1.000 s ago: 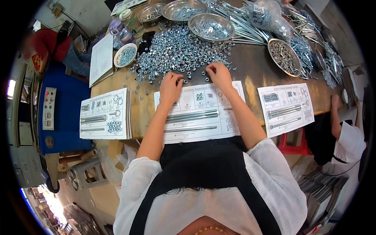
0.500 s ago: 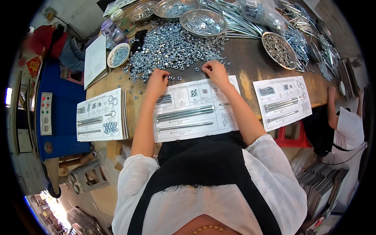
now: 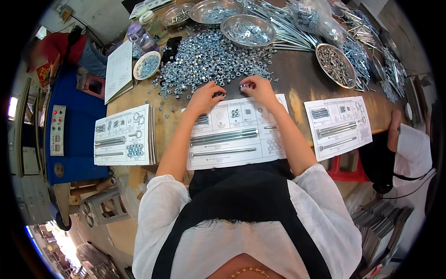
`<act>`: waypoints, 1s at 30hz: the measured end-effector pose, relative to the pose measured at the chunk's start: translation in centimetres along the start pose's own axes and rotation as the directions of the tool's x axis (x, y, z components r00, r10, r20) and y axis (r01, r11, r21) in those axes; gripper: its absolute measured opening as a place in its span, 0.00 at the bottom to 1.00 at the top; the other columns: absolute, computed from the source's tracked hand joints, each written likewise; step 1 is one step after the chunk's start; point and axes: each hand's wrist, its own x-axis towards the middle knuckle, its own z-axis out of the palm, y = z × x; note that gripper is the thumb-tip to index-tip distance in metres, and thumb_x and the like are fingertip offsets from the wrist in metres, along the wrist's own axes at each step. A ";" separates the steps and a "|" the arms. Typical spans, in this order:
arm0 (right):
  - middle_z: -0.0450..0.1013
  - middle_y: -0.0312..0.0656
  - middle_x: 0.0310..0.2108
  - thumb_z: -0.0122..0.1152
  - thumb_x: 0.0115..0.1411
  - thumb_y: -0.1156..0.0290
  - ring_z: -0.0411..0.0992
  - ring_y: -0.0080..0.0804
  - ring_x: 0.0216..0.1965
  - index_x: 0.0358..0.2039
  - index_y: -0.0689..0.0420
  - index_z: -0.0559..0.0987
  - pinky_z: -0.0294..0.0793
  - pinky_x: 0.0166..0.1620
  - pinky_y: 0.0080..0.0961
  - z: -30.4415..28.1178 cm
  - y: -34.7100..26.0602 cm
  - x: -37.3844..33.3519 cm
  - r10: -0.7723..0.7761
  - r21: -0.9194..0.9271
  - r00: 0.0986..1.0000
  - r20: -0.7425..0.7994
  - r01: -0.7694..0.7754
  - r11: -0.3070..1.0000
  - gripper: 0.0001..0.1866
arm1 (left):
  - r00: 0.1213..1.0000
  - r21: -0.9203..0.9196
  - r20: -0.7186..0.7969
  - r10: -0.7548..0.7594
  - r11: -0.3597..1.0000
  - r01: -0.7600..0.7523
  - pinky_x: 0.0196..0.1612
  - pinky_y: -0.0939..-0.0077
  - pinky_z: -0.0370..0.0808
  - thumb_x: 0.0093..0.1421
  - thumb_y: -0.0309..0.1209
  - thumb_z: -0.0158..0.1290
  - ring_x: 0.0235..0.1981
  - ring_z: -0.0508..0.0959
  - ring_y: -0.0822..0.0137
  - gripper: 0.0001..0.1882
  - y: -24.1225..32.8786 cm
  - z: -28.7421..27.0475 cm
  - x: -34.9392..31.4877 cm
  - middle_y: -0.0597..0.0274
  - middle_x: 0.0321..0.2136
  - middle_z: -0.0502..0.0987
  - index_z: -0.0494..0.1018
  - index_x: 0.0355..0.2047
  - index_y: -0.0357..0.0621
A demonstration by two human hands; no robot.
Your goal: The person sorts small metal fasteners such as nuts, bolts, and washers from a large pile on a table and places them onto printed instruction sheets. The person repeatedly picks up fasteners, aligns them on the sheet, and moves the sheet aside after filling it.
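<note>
A printed hardware sheet point(image 3: 223, 136) lies before me. At its far edge, my left hand point(image 3: 204, 98) curls closed around some nuts point(image 3: 218, 94); my right hand point(image 3: 260, 89) pinches a single nut point(image 3: 243, 87), fingertips nearly together. Beyond spreads a loose nut pile point(image 3: 204, 56), then a steel bowl point(image 3: 253, 45) of washers point(image 3: 248, 32).

No straight reach for me: nut pile point(image 3: 200, 58) fronts left hand point(image 3: 207, 97) and right hand point(image 3: 259, 89), washer bowl point(image 3: 251, 45) behind it. I get bare table point(image 3: 295, 69) right of right hand, up to screw bowl point(image 3: 324, 76); rods point(image 3: 285, 28) close its far side. Left of middle sheet point(image 3: 227, 135), open strip, few stray nuts point(image 3: 166, 116) in it.
</note>
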 end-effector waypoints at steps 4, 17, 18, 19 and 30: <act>0.75 0.35 0.29 0.72 0.52 0.72 0.69 0.19 0.28 0.40 0.55 0.84 0.72 0.34 0.18 -4.3 -1.4 -3.1 0.114 0.143 0.989 -0.088 -0.101 0.984 0.13 | 0.996 -0.012 -0.003 0.091 0.996 -0.091 0.43 0.64 0.75 0.59 0.36 0.59 0.38 0.78 0.56 0.10 -0.3 0.3 0.3 0.61 0.36 0.74 0.79 0.42 0.54; 0.73 0.37 0.32 0.72 0.50 0.77 0.72 0.28 0.30 0.38 0.54 0.83 0.72 0.35 0.25 -10.3 -2.6 -18.9 0.172 -0.100 0.967 0.188 -0.155 0.983 0.13 | 0.984 -0.346 -0.049 0.169 0.922 -0.176 0.29 0.76 0.74 0.54 0.31 0.63 0.23 0.76 0.71 0.13 14.5 7.1 -5.5 0.66 0.30 0.75 0.80 0.42 0.55; 0.73 0.37 0.33 0.71 0.51 0.76 0.73 0.30 0.31 0.38 0.54 0.82 0.74 0.35 0.26 -10.3 -2.2 -19.4 0.164 -0.134 0.968 0.191 -0.140 0.981 0.13 | 0.982 -0.350 -0.038 0.186 0.918 -0.187 0.30 0.71 0.76 0.54 0.31 0.62 0.25 0.78 0.66 0.13 15.5 9.1 -6.5 0.64 0.31 0.75 0.79 0.41 0.56; 0.74 0.38 0.34 0.71 0.51 0.75 0.75 0.32 0.32 0.38 0.54 0.82 0.75 0.36 0.28 -10.3 -2.0 -19.9 0.161 -0.169 0.967 0.199 -0.128 0.977 0.12 | 0.982 -0.276 -0.008 0.189 0.944 -0.184 0.31 0.67 0.77 0.54 0.31 0.62 0.27 0.79 0.60 0.12 16.7 10.1 -7.2 0.62 0.31 0.74 0.79 0.40 0.55; 0.73 0.40 0.35 0.70 0.52 0.76 0.75 0.36 0.34 0.40 0.55 0.81 0.75 0.38 0.30 -10.4 -2.0 -20.6 0.167 -0.110 0.965 0.201 -0.147 0.983 0.14 | 0.988 -0.203 -0.019 0.153 0.967 -0.154 0.30 0.64 0.76 0.57 0.30 0.60 0.30 0.79 0.57 0.11 18.3 12.3 -9.1 0.61 0.34 0.71 0.76 0.41 0.51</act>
